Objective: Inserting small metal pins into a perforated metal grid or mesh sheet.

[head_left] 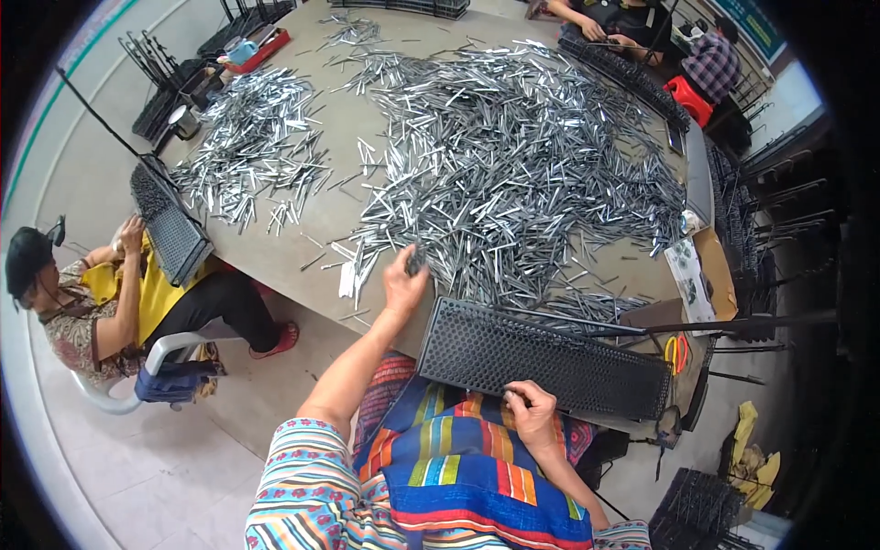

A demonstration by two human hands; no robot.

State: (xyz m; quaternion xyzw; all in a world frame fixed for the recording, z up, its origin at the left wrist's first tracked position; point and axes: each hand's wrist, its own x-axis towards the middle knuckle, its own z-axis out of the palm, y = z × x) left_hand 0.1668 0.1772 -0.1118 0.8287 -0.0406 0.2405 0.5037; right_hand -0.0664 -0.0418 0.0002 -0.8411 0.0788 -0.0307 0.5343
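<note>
A large heap of thin, short metal strips [513,147], grey and silver, spreads over the table. At its near left edge, my left hand [401,282] has its fingers curled around a dark patch among the strips; what they hold is unclear. A long black perforated tray [541,357] leans on the table's near edge in front of me, its face full of small holes. Beside the tray's lower edge, my right hand [534,417] is closed, thumb against fingers. Something small and dark shows at its fingertips, too small to name.
A smaller strip heap [257,137] lies at the left. Orange-handled scissors [676,354] and an open cardboard box [713,275] sit right of the tray. A dark rod [742,323] juts across there. Co-workers sit left, at a similar tray [172,225], and far right.
</note>
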